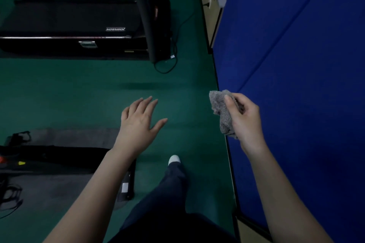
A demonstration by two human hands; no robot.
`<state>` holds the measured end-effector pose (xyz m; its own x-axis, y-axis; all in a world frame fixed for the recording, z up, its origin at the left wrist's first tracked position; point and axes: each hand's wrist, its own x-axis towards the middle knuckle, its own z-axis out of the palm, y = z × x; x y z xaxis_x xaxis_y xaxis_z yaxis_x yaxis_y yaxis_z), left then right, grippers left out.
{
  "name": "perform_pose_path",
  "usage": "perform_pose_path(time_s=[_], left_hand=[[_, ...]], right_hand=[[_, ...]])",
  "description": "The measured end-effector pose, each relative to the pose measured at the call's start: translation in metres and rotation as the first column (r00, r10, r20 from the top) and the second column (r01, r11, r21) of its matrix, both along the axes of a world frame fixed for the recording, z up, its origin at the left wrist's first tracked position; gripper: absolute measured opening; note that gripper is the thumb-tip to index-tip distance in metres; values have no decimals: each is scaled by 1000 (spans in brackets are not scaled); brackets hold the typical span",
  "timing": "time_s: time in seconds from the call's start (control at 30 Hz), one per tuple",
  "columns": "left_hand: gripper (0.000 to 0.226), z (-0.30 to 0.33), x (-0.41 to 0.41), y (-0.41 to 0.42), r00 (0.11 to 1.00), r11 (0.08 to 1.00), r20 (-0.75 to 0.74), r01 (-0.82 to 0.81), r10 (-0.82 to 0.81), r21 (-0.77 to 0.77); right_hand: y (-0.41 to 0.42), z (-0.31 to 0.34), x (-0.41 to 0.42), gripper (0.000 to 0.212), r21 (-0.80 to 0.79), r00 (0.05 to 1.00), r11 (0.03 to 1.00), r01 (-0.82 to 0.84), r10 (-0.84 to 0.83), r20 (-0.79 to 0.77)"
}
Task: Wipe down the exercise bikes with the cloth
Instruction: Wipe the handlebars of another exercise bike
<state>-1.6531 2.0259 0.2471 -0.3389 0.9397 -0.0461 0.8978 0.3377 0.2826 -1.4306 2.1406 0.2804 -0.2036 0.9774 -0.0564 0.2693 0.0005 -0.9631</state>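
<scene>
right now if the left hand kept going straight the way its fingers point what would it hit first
Probably nothing soon: the open left hand points ahead over bare green floor. Farther along that line stands the treadmill's upright post, though depth is hard to judge.

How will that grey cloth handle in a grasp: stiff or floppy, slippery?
Probably floppy: the grey cloth is bunched in the right hand and its lower end hangs limp. Likely light, since a loose pinch by the fingers holds it. Its fuzzy surface suggests it will not slip easily.
</scene>
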Motion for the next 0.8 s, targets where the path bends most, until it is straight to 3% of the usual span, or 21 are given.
perform_pose_path(time_s=[0.3, 0.57, 0.8], left_hand=[[81, 15, -60, 109, 1000, 998, 10, -5, 4, 57], [79, 6, -117, 107, 956, 956, 57, -290, 287, 48], [84, 9, -159, 139, 849, 848, 40, -529, 527, 31]], right_hand=[[104, 8, -76, 24, -13, 997, 999, -47, 48, 63], [157, 1, -177, 23, -3, 952, 955, -298, 297, 69], [221, -2, -264, 19, 21, 861, 861, -508, 507, 39]])
